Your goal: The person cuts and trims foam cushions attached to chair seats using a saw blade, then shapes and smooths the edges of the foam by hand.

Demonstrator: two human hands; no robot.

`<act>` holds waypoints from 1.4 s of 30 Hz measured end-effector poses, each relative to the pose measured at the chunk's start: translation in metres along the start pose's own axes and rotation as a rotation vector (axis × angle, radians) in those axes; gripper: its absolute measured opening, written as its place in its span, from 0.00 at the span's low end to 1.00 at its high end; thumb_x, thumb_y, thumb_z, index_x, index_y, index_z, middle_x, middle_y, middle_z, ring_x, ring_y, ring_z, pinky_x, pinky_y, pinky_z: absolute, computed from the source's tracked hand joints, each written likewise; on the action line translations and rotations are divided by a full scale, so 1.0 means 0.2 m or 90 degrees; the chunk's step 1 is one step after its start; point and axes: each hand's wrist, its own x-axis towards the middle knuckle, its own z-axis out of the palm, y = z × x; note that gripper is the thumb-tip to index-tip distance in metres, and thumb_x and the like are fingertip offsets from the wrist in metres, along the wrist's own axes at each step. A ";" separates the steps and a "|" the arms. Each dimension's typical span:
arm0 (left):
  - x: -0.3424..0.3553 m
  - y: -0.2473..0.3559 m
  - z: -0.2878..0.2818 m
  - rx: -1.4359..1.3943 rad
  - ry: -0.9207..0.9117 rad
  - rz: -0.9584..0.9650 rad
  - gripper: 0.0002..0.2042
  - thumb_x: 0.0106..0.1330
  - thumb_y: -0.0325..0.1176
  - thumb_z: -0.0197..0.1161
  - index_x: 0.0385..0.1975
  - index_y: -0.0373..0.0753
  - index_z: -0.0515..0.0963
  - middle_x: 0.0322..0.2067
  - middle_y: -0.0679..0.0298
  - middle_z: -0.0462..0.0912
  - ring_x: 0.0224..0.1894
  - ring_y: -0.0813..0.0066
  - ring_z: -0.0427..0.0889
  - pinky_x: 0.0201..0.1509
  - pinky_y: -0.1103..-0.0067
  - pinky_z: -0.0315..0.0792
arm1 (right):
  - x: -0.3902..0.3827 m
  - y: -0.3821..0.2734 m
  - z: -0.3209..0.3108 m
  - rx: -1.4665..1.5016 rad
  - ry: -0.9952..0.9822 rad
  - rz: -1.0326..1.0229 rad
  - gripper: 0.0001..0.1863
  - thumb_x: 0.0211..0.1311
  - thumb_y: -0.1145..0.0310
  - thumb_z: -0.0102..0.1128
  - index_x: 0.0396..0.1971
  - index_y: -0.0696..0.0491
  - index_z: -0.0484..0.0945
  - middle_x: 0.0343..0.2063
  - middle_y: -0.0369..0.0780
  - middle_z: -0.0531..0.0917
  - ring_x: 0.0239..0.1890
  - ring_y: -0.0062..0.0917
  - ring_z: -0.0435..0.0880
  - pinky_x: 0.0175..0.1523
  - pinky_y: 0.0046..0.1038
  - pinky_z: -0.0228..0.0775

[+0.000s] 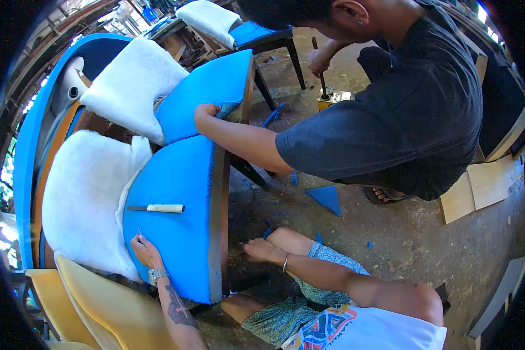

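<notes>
My left hand (147,253) is resting on the blue foam seat (181,251), beside its rear edge along the white padded backrest (87,198); a thin sliver (139,231) is showing at the fingertips, grip unclear. My right hand (263,250) is hanging curled by my knee (291,240), past the seat's front edge; cannot tell whether grasping. White-handled knife (166,208) is lying mid-seat.

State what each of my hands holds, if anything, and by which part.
Your left hand is over the blue foam; a thin sliver shows beside it, too small to tell whether held. Nothing shows in your right hand.
</notes>
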 end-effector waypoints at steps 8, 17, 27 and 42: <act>0.00 0.04 -0.01 0.014 -0.008 -0.012 0.11 0.71 0.35 0.47 0.42 0.34 0.72 0.39 0.53 0.78 0.40 0.54 0.76 0.48 0.66 0.69 | -0.01 0.02 0.02 -0.020 -0.002 -0.018 0.10 0.52 0.68 0.54 0.22 0.60 0.79 0.19 0.49 0.81 0.21 0.46 0.80 0.26 0.43 0.72; 0.00 0.00 0.01 0.006 0.009 -0.003 0.12 0.70 0.35 0.48 0.41 0.34 0.73 0.39 0.53 0.78 0.40 0.55 0.76 0.48 0.67 0.70 | -0.02 0.01 0.00 -0.073 -0.003 -0.019 0.09 0.53 0.69 0.54 0.23 0.59 0.77 0.21 0.48 0.82 0.23 0.45 0.80 0.28 0.42 0.72; 0.00 0.01 0.01 -0.016 0.011 -0.014 0.12 0.70 0.36 0.48 0.42 0.34 0.73 0.39 0.54 0.78 0.41 0.56 0.77 0.48 0.67 0.70 | -0.05 0.04 0.02 -0.111 0.076 -0.092 0.08 0.53 0.68 0.54 0.25 0.57 0.75 0.22 0.46 0.81 0.25 0.44 0.81 0.31 0.42 0.72; 0.00 0.00 0.02 -0.010 -0.007 -0.003 0.12 0.71 0.37 0.47 0.42 0.35 0.73 0.41 0.55 0.78 0.42 0.56 0.76 0.48 0.66 0.69 | -0.03 0.08 0.11 -0.166 0.038 -0.101 0.08 0.59 0.66 0.48 0.27 0.54 0.72 0.23 0.45 0.79 0.25 0.41 0.79 0.30 0.40 0.71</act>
